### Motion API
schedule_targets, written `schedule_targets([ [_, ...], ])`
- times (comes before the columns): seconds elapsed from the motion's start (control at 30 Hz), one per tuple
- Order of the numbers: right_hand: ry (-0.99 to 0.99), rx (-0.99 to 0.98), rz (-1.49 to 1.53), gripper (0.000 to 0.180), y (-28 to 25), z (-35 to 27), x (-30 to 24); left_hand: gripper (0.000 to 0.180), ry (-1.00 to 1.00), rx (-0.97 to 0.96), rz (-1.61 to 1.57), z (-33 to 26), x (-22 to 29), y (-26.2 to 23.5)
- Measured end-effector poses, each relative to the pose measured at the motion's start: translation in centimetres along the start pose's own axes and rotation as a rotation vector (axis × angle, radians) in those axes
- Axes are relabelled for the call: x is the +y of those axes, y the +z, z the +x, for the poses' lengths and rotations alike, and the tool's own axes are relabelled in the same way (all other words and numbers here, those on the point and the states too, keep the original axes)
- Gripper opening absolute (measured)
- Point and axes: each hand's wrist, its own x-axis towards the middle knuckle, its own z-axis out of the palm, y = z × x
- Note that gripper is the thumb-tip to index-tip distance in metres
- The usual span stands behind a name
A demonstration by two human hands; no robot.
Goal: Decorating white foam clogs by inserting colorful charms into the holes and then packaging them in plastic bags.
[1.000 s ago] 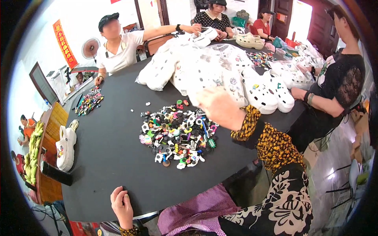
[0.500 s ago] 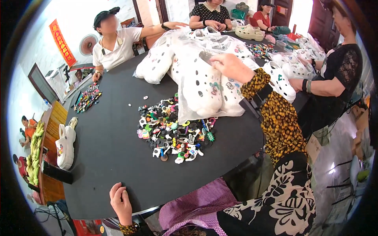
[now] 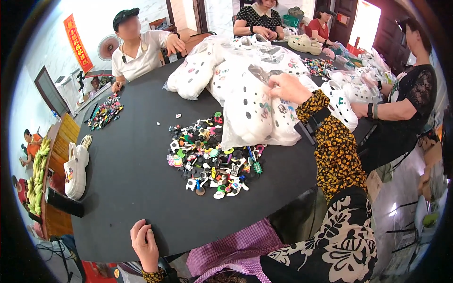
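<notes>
My right hand [image 3: 288, 88] reaches over a clear plastic bag [image 3: 257, 134] of white clogs with dark holes and small charms. Its bent fingers pinch at the bag's upper side; the fingertips are partly hidden. Close to me, my left hand [image 3: 144, 243] rests on the table edge, fingers curled together, nothing visible in it. A pile of colourful shoe charms [image 3: 214, 162] lies beside and partly under the bag. More bagged white clogs [image 3: 196, 70] are heaped behind it.
On the dark table [image 3: 127, 188], a cream clog [image 3: 77, 172] stands at the left near a black cylinder [image 3: 63, 203]. Another charm pile [image 3: 106, 112] lies far left. A person in white [image 3: 146, 54] sits across; another in black lace [image 3: 408, 94] handles clogs at right.
My right hand has shifted slightly down along the bag, its fingers less tightly bunched. My left hand stays put. The person in white has drawn a hand back from the bags.
</notes>
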Motion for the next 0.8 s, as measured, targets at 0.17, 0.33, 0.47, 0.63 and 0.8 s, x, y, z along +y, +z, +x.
schedule_targets([
  [0.17, 0.076, 0.068, 0.165, 0.021, -0.3, -0.9, -1.4, 0.011, 0.013, -0.004, 0.018, 0.0, -0.2, -0.2],
  [0.33, 0.012, 0.270, 0.197, 0.016, 0.7, -1.2, -1.1, 0.011, 0.017, 0.006, 0.005, 0.0, -0.4, 0.1],
  [0.47, 0.122, 0.420, 0.298, 0.012, -0.9, -1.3, -3.0, 0.010, 0.022, 0.009, -0.001, 0.0, -0.2, 0.1],
  [0.63, 0.016, 0.559, 0.330, 0.012, -2.7, -0.5, -5.8, 0.010, 0.028, 0.014, -0.001, 0.0, -0.2, 0.2],
  [0.8, -0.044, 0.540, 0.426, 0.015, -4.5, 0.2, -10.6, 0.010, 0.021, 0.028, -0.047, 0.0, -0.6, 0.0],
])
